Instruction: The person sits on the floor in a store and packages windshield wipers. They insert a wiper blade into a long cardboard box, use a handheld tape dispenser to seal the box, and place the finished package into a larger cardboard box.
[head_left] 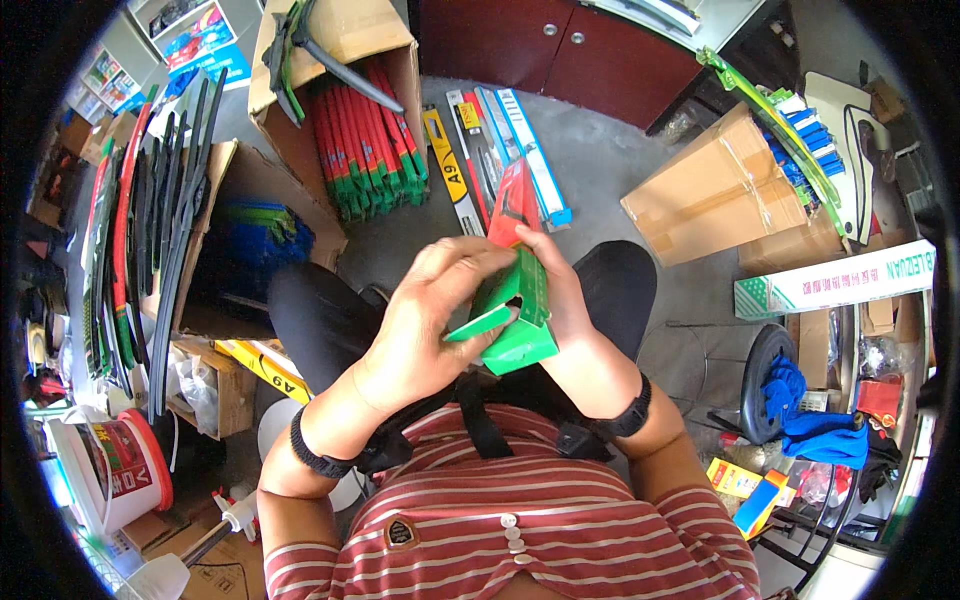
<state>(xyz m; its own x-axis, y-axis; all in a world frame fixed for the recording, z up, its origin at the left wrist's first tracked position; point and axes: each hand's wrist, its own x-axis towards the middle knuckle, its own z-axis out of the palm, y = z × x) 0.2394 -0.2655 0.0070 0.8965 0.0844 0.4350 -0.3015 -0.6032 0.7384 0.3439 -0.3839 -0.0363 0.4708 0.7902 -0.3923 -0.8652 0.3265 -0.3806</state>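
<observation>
The left hand (430,302) is curled over the grip's left side, the right hand (570,315) wrapped along its right, the forearms (338,418) angled inward below.

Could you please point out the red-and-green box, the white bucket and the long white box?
Red-and-green box (530,287): head view, its green part.
White bucket (118,462): head view, its side label.
Long white box (835,281): head view, its long side.

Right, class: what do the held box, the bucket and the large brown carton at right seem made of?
Red-and-green box: probably thin printed card, slightly glossy, with a folded flap. White bucket: likely plastic, given its smooth sheen and rounded form. Brown carton: matt cardboard, judging by flat panels and folded edges.
</observation>
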